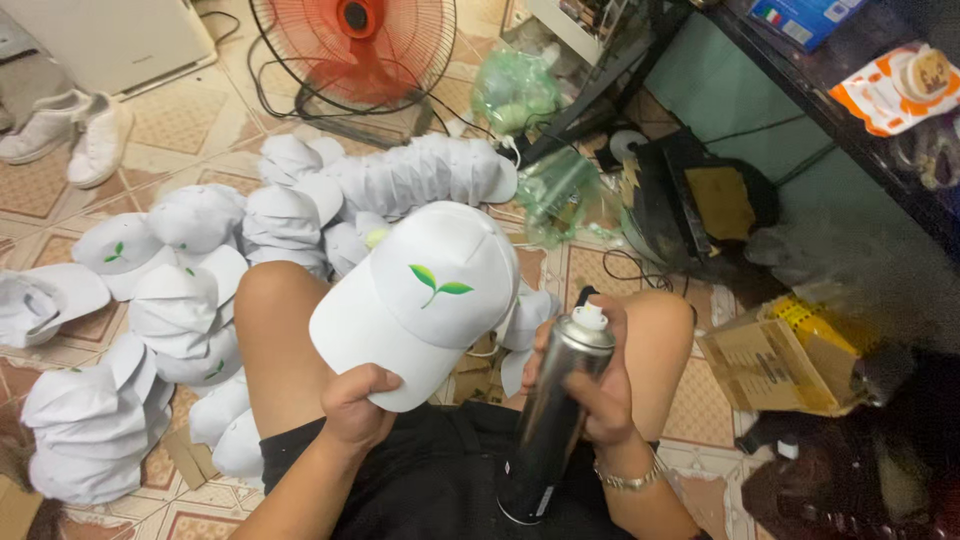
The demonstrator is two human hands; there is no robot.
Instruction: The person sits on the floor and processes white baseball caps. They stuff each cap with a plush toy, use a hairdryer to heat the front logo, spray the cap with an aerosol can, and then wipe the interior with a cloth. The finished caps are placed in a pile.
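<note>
From the head camera, the left hand (358, 403) gripped the brim of a white cap (425, 295), holding it up over the person's bare knees; a green two-leaf emblem (438, 283) sat on the cap's front panel. The right hand (600, 385), with a metal bracelet (628, 478) at the wrist, was clenched around a silver spray can (553, 415) held upright just beside the cap, its white nozzle near the brim and a dark label band at its base.

Stacks of white caps (180, 330) covered the tiled floor (180, 130) to the left and behind. A red fan (355, 45) stood beyond them. A yellow-brown cardboard box (780, 355) lay right of the knee. On the dark shelf (800, 80) at upper right lay a blue package (805, 18) and an orange-and-white packet (895, 90).
</note>
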